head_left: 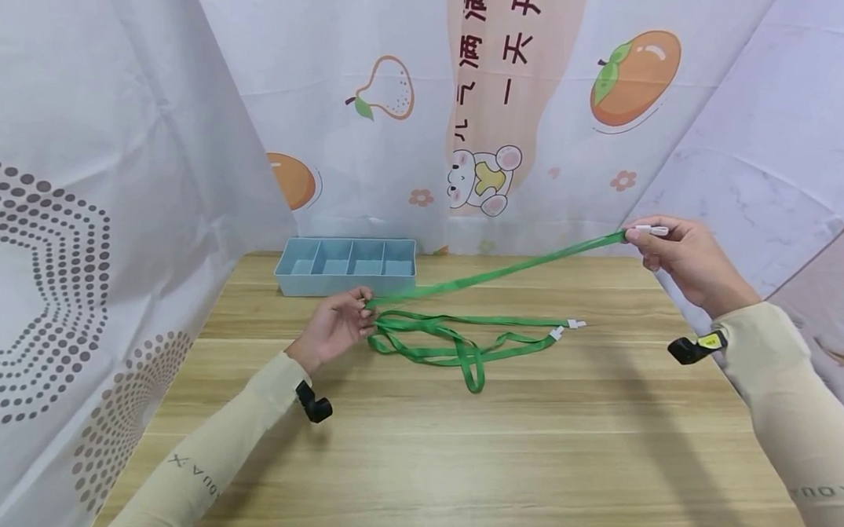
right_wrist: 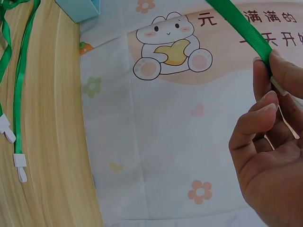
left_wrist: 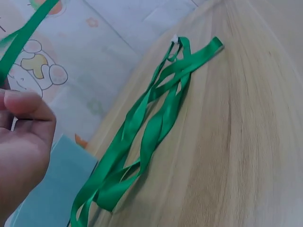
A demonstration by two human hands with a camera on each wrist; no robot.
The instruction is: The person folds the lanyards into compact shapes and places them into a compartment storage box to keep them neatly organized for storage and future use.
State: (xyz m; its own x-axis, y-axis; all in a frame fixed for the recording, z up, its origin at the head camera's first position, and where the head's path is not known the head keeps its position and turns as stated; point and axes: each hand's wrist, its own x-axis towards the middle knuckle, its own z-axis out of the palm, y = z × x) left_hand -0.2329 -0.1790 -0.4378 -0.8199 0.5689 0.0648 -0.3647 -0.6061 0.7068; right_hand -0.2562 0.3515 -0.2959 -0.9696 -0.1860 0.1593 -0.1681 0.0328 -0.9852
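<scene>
A green lanyard (head_left: 506, 272) is stretched taut above the table between both hands, rising to the right. Its white clip end (head_left: 653, 230) is pinched between thumb and fingers of my right hand (head_left: 691, 263). At the other end, my left hand (head_left: 336, 325) pinches the ribbon with thumb and fingertips, palm turned up; the left wrist view shows this hand (left_wrist: 26, 132) only in part. Below the taut strap, more green lanyards (head_left: 453, 362) lie loosely looped on the table. Two white clips, one (right_wrist: 20, 161) plain in the right wrist view, point right.
A light blue tray (head_left: 346, 285) with several compartments stands at the table's back left, just behind my left hand. The wooden table (head_left: 455, 469) ends at a printed white curtain (head_left: 369, 175), with more hanging cloth on both sides.
</scene>
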